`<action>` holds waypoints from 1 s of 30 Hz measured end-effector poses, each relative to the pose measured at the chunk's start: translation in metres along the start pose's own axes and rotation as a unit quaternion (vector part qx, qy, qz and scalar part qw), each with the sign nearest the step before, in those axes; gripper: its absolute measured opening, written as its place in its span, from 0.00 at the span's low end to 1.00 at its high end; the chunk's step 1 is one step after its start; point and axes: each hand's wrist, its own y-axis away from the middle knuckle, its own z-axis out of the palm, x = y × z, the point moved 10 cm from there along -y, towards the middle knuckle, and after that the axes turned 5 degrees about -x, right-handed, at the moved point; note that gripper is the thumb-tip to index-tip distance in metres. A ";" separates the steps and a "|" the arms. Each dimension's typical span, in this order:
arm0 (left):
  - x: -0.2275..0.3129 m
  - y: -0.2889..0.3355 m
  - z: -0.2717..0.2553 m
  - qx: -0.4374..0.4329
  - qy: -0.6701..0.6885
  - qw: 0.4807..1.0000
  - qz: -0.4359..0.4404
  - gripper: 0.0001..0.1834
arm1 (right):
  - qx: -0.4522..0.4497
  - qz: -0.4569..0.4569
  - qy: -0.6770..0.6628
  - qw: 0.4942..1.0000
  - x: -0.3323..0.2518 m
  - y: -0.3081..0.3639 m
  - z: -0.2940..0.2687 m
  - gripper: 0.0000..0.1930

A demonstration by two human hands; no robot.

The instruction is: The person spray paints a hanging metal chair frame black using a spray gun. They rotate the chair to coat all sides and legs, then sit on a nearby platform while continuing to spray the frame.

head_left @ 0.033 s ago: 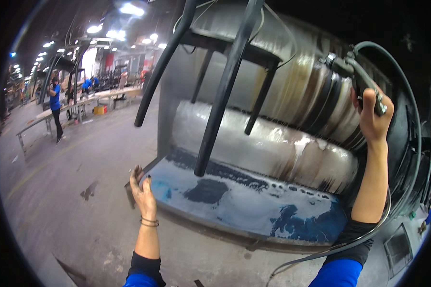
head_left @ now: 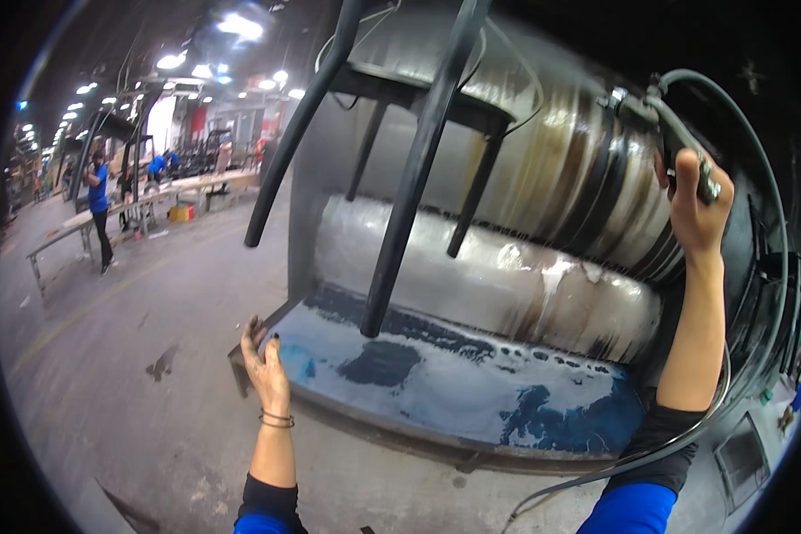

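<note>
My right hand (head_left: 705, 209), raised at the right, is wrapped around the handle of a spray gun (head_left: 636, 111). The gun's nozzle end points left, toward a dark chair frame (head_left: 409, 169) that hangs with its legs down, partly cut off by the top edge. A grey hose (head_left: 756, 133) loops from the gun down past my right forearm. My left hand (head_left: 265, 365) is held up with nothing in it, fingers apart, beside the left end of a shallow tray (head_left: 400, 427). Below the chair legs, this tray shows blue and dark liquid or residue.
Behind the chair stands a stained metal wall with rounded, shiny panels (head_left: 472, 276). Across the floor at far left, a person in a blue top (head_left: 99, 200) stands by a long workbench (head_left: 71, 222). Hanging chairs and a yellow box (head_left: 182, 214) are near it.
The chair's legs have shifted slightly left and down in the view. Both hands keep nearly the same pose, with the spray gun still in the right.
</note>
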 end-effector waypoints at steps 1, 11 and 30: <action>-0.006 0.001 0.002 0.003 0.001 1.000 -0.031 0.28 | 0.001 -0.001 0.037 0.999 -0.007 -0.016 -0.016 0.23; 0.004 0.015 -0.008 0.094 -0.016 0.995 0.039 0.27 | -0.242 -0.033 0.030 0.969 -0.055 0.006 0.008 0.23; 0.143 0.084 -0.105 0.216 -0.076 0.960 0.162 0.25 | 0.151 0.159 -0.415 0.883 0.087 0.136 0.118 0.40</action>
